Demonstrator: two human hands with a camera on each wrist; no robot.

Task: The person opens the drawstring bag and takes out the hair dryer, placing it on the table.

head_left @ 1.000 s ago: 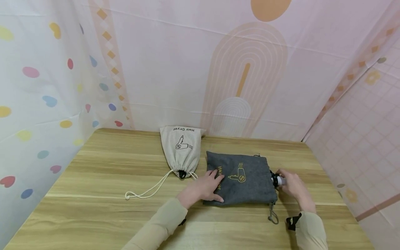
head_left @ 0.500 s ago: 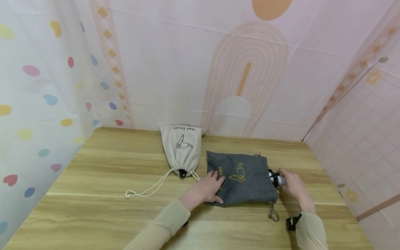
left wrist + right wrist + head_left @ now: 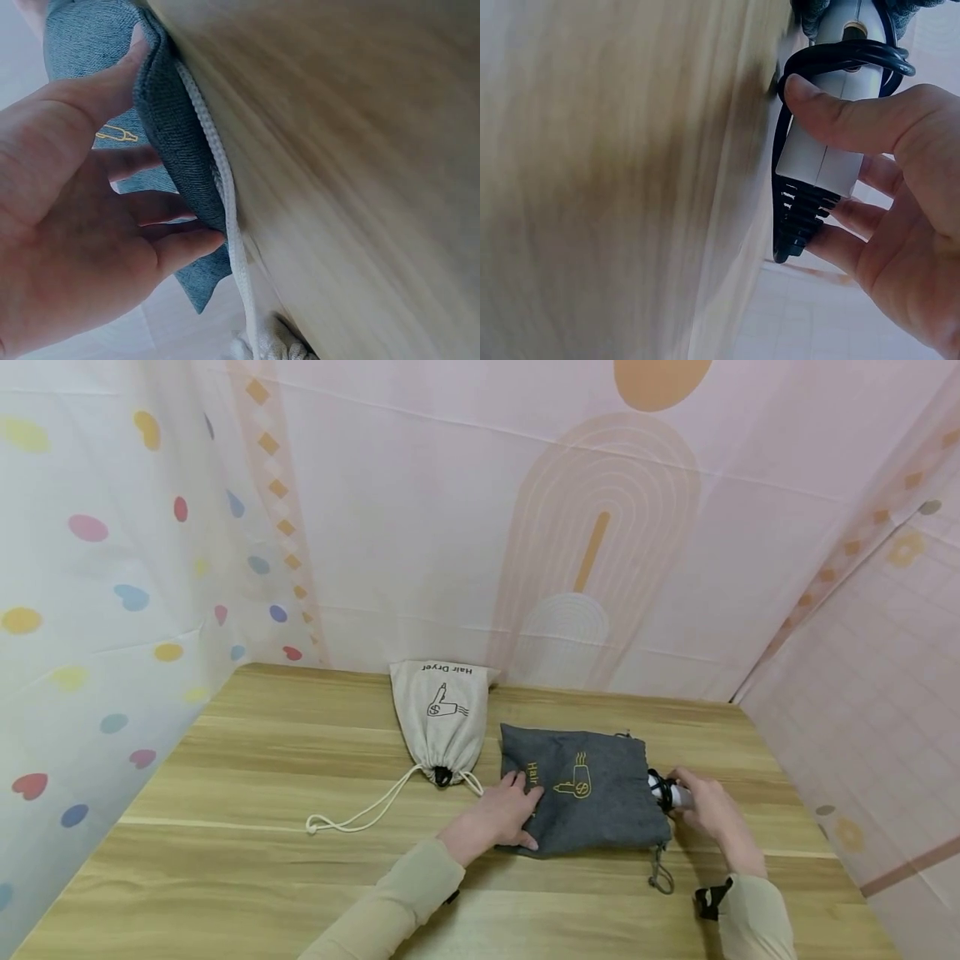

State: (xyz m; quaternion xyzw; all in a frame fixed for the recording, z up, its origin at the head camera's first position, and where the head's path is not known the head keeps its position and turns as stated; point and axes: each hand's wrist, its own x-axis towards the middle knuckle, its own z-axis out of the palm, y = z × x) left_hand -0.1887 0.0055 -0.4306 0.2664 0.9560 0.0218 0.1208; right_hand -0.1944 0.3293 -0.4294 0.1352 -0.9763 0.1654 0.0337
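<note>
A dark grey drawstring bag [image 3: 607,814] lies flat, with yellow "Hair Dryer" print and a dryer outline. From its right-hand mouth sticks a pale hair dryer handle [image 3: 829,146], wound with a black cord [image 3: 847,54]; the rest of the dryer is hidden inside. My right hand [image 3: 708,810] grips this handle, thumb on one side and fingers on the other. At the bag's closed end my left hand [image 3: 498,814] rests on the cloth with its fingers spread. In the left wrist view its thumb and fingertips touch the fabric near the edge.
Behind and left of my left hand lies a beige drawstring bag [image 3: 450,731], its white cord [image 3: 360,818] trailing leftward. The wooden table [image 3: 262,877] meets patterned cloth walls [image 3: 412,527] at the back and sides. A grey drawstring loop [image 3: 660,877] hangs off the dark bag's near corner.
Slightly more of the pale handle shows at the bag's mouth. Both hands keep nearly the same places; the whole view has shifted a little.
</note>
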